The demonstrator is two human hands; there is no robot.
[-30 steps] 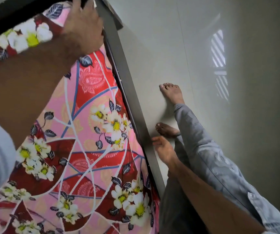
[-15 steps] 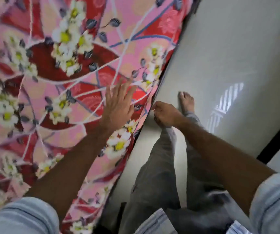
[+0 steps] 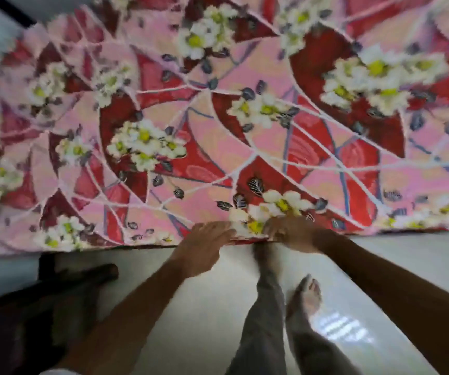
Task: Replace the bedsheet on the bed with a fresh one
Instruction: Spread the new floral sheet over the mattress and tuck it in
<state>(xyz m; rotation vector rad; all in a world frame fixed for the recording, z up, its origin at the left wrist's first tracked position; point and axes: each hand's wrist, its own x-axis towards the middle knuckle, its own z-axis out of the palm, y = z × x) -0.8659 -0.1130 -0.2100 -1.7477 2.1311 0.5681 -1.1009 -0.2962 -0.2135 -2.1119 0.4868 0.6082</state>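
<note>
A pink and red bedsheet with white flowers covers the bed and fills the upper part of the head view. My left hand lies at the sheet's near edge with its fingers stretched out flat and apart. Just to its right, my right hand has its fingers curled on the same edge, over a white flower. The picture is blurred, so the exact grip is hard to read. The edge runs straight across the view just above the floor.
A pale glossy floor lies below the bed edge, with my legs in grey trousers and bare feet on it. A dark piece of furniture stands at the lower left. A dark bed frame part shows at the top left.
My view has swung round, so the bed edge now runs across the picture. My left hand slid from the sheet's top to its near edge, beside my right hand.
</note>
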